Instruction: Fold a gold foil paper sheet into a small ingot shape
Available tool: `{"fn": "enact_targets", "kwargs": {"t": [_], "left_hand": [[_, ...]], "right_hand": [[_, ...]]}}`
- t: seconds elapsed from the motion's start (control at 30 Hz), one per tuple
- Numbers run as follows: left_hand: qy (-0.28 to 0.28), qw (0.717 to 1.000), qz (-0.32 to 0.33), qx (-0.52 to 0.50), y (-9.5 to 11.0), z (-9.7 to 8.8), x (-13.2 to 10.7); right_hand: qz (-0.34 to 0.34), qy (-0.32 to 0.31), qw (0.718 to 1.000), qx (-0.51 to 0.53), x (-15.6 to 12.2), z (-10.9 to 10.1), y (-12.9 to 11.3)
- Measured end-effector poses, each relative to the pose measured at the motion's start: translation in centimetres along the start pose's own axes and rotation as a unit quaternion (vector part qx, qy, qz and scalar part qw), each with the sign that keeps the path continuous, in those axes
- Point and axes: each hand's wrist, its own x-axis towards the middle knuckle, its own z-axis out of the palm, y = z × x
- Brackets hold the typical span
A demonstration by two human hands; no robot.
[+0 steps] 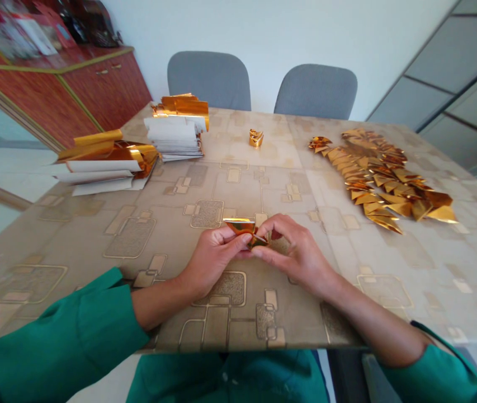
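Foil (239,225) sits between your two hands, over the bench (171,224), on your side of the curl (256,140) and nearly in line with it. Its long axis slants — wide end up and to your left, small end down and to your right. Your left hand (221,246) pinches the waist, thumb laid across the front; your right hand (294,249) is nearer the small end, forefinger above and thumb below. Both grips are on the foil, though you cannot tell how hard the right one presses.

It looks shiny gold, flared at the top with a pale edge, drawn in at the middle. The sheets (175,143) stand to the left of the curl, the folded pile (358,173) to its right.
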Motion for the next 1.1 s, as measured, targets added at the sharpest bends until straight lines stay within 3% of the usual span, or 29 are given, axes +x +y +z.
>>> {"fn": "enact_targets", "kwargs": {"t": [0.17, 0.37, 0.77, 1.1], "left_hand": [[0.001, 0.999, -0.006, -0.034, 0.0, 0.1, -0.1], [0.000, 1.000, -0.015, -0.024, -0.3, 0.2, -0.1], [0.022, 0.993, 0.002, -0.116, -0.2, 0.0, 0.1], [0.027, 0.992, -0.013, -0.123, -0.3, 0.0, 0.3]], "right_hand": [[0.001, 0.027, 1.000, 0.013, 0.1, 0.2, 0.3], [0.022, 0.014, 1.000, 0.000, 0.1, 0.7, 0.5], [0.150, 0.020, 0.964, 0.220, -0.2, 1.1, 0.9], [0.123, 0.034, 0.975, 0.184, -0.3, 1.3, 0.9]]}}
